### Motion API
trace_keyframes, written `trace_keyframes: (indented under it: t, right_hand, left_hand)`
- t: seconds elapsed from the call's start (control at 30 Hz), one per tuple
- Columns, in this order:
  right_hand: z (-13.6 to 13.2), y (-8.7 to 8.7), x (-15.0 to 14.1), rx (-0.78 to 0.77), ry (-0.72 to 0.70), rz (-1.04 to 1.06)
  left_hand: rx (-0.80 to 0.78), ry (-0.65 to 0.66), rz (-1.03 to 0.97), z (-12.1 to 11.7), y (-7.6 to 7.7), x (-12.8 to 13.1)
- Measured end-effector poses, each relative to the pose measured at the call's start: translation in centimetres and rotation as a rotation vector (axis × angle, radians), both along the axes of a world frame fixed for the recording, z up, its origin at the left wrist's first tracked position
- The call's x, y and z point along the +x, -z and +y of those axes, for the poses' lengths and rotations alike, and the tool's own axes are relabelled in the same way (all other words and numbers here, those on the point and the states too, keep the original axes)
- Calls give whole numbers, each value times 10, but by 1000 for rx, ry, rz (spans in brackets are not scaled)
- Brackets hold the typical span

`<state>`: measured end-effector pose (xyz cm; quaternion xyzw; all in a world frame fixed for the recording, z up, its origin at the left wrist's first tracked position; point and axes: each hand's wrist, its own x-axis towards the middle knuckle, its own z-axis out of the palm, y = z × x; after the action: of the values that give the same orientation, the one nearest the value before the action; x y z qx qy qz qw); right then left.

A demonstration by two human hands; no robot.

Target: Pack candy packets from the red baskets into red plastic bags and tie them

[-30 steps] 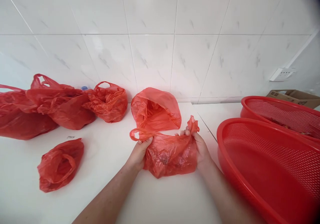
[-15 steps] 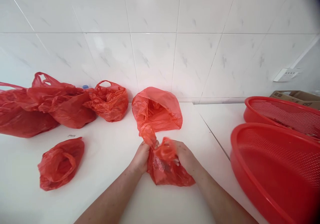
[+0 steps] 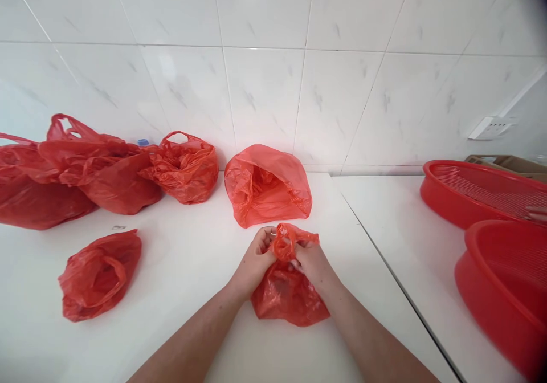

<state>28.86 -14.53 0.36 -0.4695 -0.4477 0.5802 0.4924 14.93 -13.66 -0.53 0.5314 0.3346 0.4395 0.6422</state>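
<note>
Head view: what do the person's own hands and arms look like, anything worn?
The bare left hand and bare right hand wear no gloves; no sleeve, watch or bracelet shows on either forearm. Some fingers are partly hidden, so rings cannot be ruled out.

The bag (image 3: pixel 290 300) is thin, shiny red plastic, creased and partly see-through, with a darker patch inside. Its neck is bunched into a loop between the left fingers (image 3: pixel 265 235) and right fingers (image 3: pixel 302 251); its wider body bulges just below them.
</note>
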Motion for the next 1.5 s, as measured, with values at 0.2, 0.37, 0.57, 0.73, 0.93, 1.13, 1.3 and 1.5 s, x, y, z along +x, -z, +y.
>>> trace_keyframes:
  t: [0.2, 0.37, 0.57, 0.73, 0.93, 1.13, 1.3, 1.5]
  right_hand:
    - [3, 10, 1, -23, 134, -59]
    - [1, 8, 2, -35, 87, -120]
    - [0, 2, 7, 75, -25, 58]
    - [0, 4, 12, -7, -161, 295]
    - [-3, 1, 14, -8, -252, 369]
    - [-7, -3, 14, 71, -292, 132]
    - [1, 8, 11, 185, -125, -104]
    - [3, 16, 8, 216, 97, -347]
  left_hand:
    - [468, -216, 309, -3, 2, 3]
    - [456, -224, 351, 0, 1, 3]
    - [133, -135, 22, 4, -4, -2]
    - [-20, 47, -153, 6, -9, -1]
    - [-116, -34, -186, 11, 1, -3]
    - [-100, -167, -169, 14, 6, -3]
    - [31, -211, -80, 10, 3, -4]
    - [299, -130, 153, -2, 2, 1]
